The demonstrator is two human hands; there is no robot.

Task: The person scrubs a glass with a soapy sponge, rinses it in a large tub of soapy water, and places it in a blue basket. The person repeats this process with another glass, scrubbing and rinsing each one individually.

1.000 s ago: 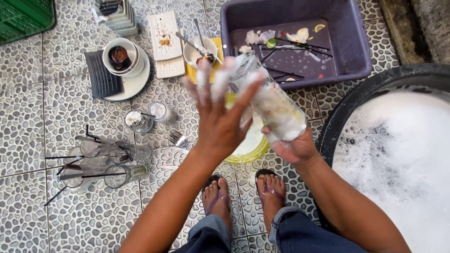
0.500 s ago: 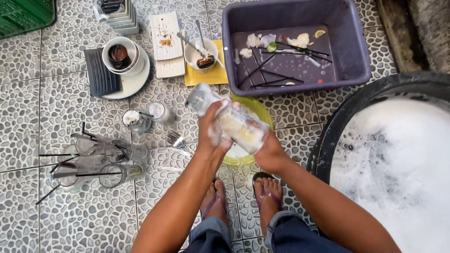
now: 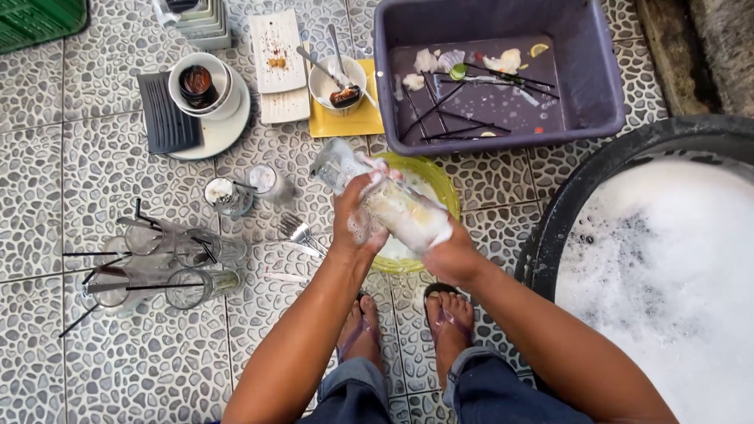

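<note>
Two bare hands grip one tall clear glass in the head view, held tilted above a yellow-green bowl that sits on the pebble-patterned floor. The left hand is closed around the middle of the glass, fingers wrapped over its soapy side. The right hand is closed around the near end of the glass, which is covered in white foam. The open mouth of the glass points far and left. Far of the hands stands a purple tub holding black straws and food scraps. At the right edge, a black basin is filled with white suds. Left of the hands, several empty glasses lie on their sides with black straws. Forks lie just beside the left forearm. Farther off on the left are a white plate carrying stacked cups, a yellow square plate bearing a white bowl with spoons, and a white rectangular dish. Two sandalled feet stand near the bowl.
</note>
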